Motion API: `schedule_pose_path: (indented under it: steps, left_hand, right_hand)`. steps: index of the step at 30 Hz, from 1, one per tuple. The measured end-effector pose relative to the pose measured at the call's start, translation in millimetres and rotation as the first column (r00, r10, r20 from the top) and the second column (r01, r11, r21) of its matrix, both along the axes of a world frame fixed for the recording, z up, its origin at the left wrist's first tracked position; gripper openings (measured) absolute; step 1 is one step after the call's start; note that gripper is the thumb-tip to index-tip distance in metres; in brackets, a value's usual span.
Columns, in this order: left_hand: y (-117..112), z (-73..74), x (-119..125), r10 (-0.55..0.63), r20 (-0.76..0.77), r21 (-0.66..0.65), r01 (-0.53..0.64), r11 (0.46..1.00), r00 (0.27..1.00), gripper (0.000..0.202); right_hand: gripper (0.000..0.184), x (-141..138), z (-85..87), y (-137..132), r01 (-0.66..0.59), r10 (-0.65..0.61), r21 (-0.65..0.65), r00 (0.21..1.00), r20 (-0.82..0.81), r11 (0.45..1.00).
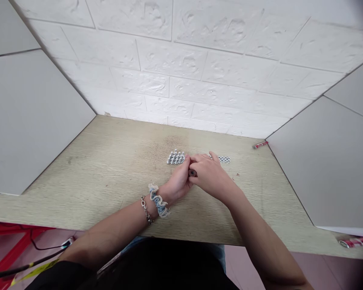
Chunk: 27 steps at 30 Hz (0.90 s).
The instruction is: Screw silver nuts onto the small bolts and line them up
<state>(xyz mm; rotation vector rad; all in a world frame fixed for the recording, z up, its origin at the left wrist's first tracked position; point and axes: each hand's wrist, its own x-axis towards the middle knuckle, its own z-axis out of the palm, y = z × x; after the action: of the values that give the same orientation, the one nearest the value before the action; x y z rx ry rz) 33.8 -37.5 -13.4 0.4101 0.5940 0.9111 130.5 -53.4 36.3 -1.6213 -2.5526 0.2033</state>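
Note:
My left hand (pixel 179 180) and my right hand (pixel 211 174) meet above the middle of the table. A dark brown cylindrical handle (pixel 192 172) with a round end sticks out of my right hand, whose fingers are wrapped round it. My left hand is closed, its thumb and fingertips pressed in close to the right fingers; what it pinches is hidden. Just beyond my left hand stand small grey metal pieces (pixel 175 157) in tight rows. Small ring-shaped metal pieces (pixel 224 159) lie flat in rows beyond my right hand, which partly covers them.
The pale wooden table (pixel 115 161) backs onto a white brick-pattern wall (pixel 184 88). Grey panels stand at the left (pixel 39 121) and right (pixel 323 161). A red battery-like cylinder (pixel 260 144) lies in the far right corner, another red cylinder (pixel 356 242) near the right front edge.

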Motion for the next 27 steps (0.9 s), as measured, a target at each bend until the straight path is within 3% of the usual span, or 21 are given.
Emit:
schedule_pose_path:
  steps: [6,14,21,27]
  left_hand:
    - [-1,7.6,-2,0.014,0.038,-0.088,-0.011,0.996,0.999,0.047]
    - [-3,9.0,-2,-0.026,0.155,-0.14,0.048,0.989,0.988,0.047]
    - [-4,1.8,-4,-0.188,0.221,-0.075,0.208,0.975,0.957,0.037]
    - [-8,11.4,-4,-0.183,0.193,0.015,0.184,0.983,0.964,0.025]
  right_hand:
    - [0.013,0,3.4,-2,-0.005,0.006,0.008,0.997,-0.078,1.0]
    - [0.014,11,2.8,1,-0.083,0.079,-0.033,0.991,-0.11,0.996]
    - [0.017,24,10.1,5,-0.02,0.013,-0.046,0.991,-0.134,0.999]
    - [0.016,34,26.4,2,0.002,-0.012,-0.05,0.98,-0.197,0.999]
